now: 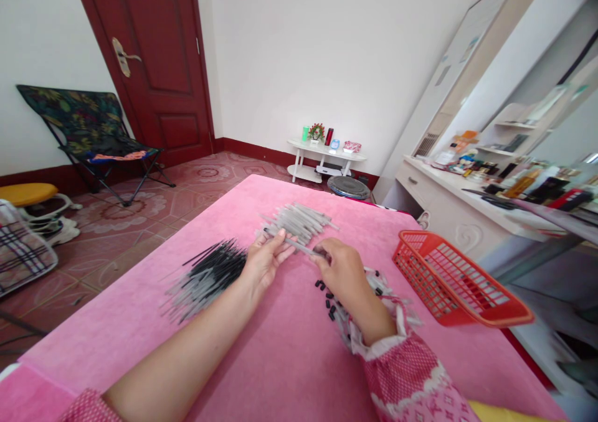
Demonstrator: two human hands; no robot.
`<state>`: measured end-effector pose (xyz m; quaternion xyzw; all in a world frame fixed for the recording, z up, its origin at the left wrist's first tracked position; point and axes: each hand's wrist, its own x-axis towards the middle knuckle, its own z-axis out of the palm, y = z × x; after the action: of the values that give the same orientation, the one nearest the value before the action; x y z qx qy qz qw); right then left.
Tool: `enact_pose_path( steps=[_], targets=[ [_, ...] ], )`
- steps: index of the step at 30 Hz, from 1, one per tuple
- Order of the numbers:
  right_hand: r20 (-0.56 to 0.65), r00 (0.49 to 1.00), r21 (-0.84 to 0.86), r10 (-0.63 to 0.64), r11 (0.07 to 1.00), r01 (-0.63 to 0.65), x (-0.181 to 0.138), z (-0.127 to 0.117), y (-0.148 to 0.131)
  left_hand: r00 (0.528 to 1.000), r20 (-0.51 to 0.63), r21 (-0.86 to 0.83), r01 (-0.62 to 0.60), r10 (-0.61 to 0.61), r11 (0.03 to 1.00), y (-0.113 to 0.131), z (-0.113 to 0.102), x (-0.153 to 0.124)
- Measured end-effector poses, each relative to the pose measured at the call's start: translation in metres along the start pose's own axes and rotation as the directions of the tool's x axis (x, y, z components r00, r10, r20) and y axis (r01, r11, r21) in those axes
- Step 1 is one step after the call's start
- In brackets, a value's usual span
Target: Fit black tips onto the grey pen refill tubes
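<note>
My left hand (265,257) and my right hand (339,266) meet over the middle of a pink table (280,360), both pinched on one thin grey pen tube (299,246) held between them. Just beyond the hands lies a pile of grey tubes (299,220). Left of my left hand is a heap of thin black-tipped refills (205,276). Under and beside my right wrist lie small black caps (329,300) and more grey pieces (380,282).
An orange-red plastic basket (455,282) sits at the table's right edge. A folding chair (91,139), a dark red door (154,61), a low white stand (324,157) and a cluttered white dresser (467,192) surround the table.
</note>
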<state>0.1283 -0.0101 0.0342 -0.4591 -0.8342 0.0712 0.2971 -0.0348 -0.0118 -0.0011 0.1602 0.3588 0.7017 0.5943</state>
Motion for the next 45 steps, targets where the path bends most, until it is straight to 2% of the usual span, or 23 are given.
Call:
enact_pose_path(
  steps=[7, 10, 12, 14, 16, 18, 22, 25, 28, 31, 34, 37, 42, 45],
  targets=[
    [-0.063, 0.998, 0.022, 0.003, 1.0, -0.002, -0.004, 0.001, -0.004, 0.998, 0.008, -0.043, -0.063, 0.064, 0.997, -0.008, -0.002, -0.002],
    [-0.053, 0.997, 0.107, 0.061, 0.993, -0.055, -0.003, 0.006, 0.001, 0.992, 0.061, -0.034, -0.106, 0.108, 0.994, -0.008, -0.001, -0.005],
    [-0.009, 0.99, 0.232, 0.14, 0.963, -0.134, -0.002, 0.011, 0.007, 0.982, 0.119, -0.01, -0.149, 0.149, 0.989, -0.008, 0.0, -0.008],
    [0.076, 0.973, 0.412, 0.219, 0.882, -0.231, -0.001, 0.015, 0.012, 0.966, 0.179, 0.019, -0.191, 0.185, 0.981, -0.006, 0.0, -0.01],
    [0.204, 0.939, 0.566, 0.277, 0.749, -0.344, 0.0, 0.015, 0.016, 0.948, 0.24, 0.043, -0.223, 0.207, 0.974, -0.005, 0.001, -0.011],
    [0.352, 0.888, 0.652, 0.296, 0.603, -0.459, 0.0, 0.012, 0.017, 0.931, 0.299, 0.065, -0.24, 0.21, 0.969, -0.002, 0.001, -0.012],
    [0.564, 0.798, 0.709, 0.214, 0.37, -0.6, -0.003, 0.006, 0.019, 0.911, 0.36, 0.107, -0.256, 0.202, 0.961, 0.003, 0.001, -0.014],
    [0.628, 0.764, 0.705, 0.146, 0.307, -0.639, -0.005, 0.007, 0.021, 0.898, 0.395, 0.113, -0.257, 0.194, 0.96, 0.003, 0.0, -0.015],
    [0.631, 0.757, 0.679, 0.17, 0.351, -0.645, -0.004, 0.008, 0.022, 0.897, 0.393, 0.118, -0.266, 0.201, 0.957, -0.001, -0.002, -0.013],
    [0.556, 0.798, 0.631, 0.23, 0.507, -0.586, 0.0, 0.006, 0.02, 0.923, 0.319, 0.114, -0.262, 0.214, 0.958, -0.007, -0.003, -0.01],
    [0.447, 0.88, 0.554, 0.16, 0.723, -0.413, 0.002, 0.003, 0.016, 0.95, 0.26, 0.119, -0.211, 0.174, 0.97, -0.012, -0.003, -0.007],
    [0.363, 0.929, 0.46, 0.066, 0.855, -0.241, -0.002, 0.006, 0.011, 0.96, 0.248, 0.194, -0.179, 0.129, 0.964, -0.018, -0.002, -0.009],
    [0.276, 0.96, 0.358, 0.049, 0.922, -0.15, -0.006, 0.014, 0.004, 0.958, 0.248, 0.32, -0.219, 0.142, 0.922, -0.033, -0.002, -0.015],
    [0.23, 0.971, 0.351, 0.07, 0.924, -0.15, 0.003, -0.001, 0.003, 0.951, 0.294, 0.382, -0.209, 0.095, 0.9, -0.039, -0.005, -0.015]
  ],
)
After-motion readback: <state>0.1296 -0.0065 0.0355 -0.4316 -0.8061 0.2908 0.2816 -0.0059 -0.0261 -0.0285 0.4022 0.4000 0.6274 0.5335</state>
